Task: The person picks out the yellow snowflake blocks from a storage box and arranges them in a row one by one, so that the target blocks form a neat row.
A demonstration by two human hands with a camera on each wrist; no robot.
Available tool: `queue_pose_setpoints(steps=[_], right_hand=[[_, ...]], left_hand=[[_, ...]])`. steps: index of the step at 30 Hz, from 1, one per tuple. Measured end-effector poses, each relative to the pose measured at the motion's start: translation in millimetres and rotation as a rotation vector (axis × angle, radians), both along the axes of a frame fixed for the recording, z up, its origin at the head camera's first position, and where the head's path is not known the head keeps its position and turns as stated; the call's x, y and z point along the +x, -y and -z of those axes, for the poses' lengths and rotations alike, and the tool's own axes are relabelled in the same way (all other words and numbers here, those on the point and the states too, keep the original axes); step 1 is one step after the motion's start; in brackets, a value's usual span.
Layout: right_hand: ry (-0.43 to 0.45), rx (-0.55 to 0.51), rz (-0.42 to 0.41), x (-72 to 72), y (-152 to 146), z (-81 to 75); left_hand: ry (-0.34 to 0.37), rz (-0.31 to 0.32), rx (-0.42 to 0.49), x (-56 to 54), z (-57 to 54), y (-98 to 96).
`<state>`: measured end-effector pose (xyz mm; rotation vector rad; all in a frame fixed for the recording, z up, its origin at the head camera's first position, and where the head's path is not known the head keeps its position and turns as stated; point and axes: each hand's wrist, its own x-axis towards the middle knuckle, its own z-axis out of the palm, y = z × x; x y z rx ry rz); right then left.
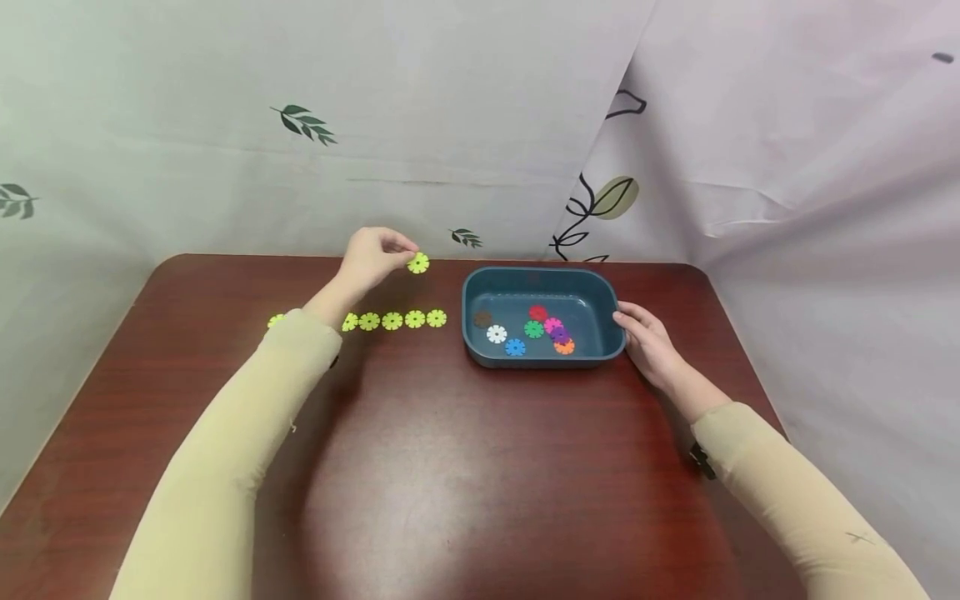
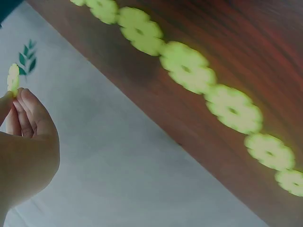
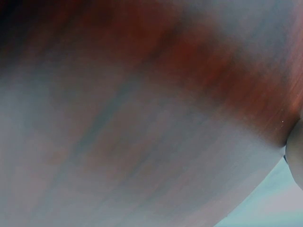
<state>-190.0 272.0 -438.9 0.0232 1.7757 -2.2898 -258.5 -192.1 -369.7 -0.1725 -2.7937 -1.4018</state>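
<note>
My left hand pinches a yellow-green notched disc between thumb and fingertips, raised above the far side of the table. In the left wrist view the same disc stands nearly edge-on at the fingertips. Below that hand runs a row of like yellow-green discs, some hidden behind the left forearm. My right hand grips the right rim of a dark blue plastic tray. Inside lie several notched discs, among them a white one, a blue one and a red one.
A reddish-brown wooden table carries everything. Pale cloth with leaf prints hangs right behind its far edge and along the right side. The right wrist view is blurred and shows mostly tabletop.
</note>
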Motion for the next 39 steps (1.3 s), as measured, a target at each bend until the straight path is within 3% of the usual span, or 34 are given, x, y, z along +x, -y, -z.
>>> queue_pose_setpoints(steps=[12, 24, 32, 39], right_hand=[[0.002, 0.002, 0.010, 1.3, 0.3, -0.3], [-0.003, 0.012, 0.002, 1.0, 1.3, 0.8], [-0.017, 0.015, -0.005, 1.1, 1.0, 0.6], [-0.004, 0.015, 0.008, 1.1, 1.0, -0.6]], left_hand=[[0.008, -0.107, -0.040, 17.4, 12.4, 60.7], [0.075, -0.227, -0.042, 40.1, 16.7, 128.6], [0.112, -0.332, 0.009, 59.9, 30.6, 171.5], [0.152, -0.367, -0.012, 77.0, 41.1, 201.2]])
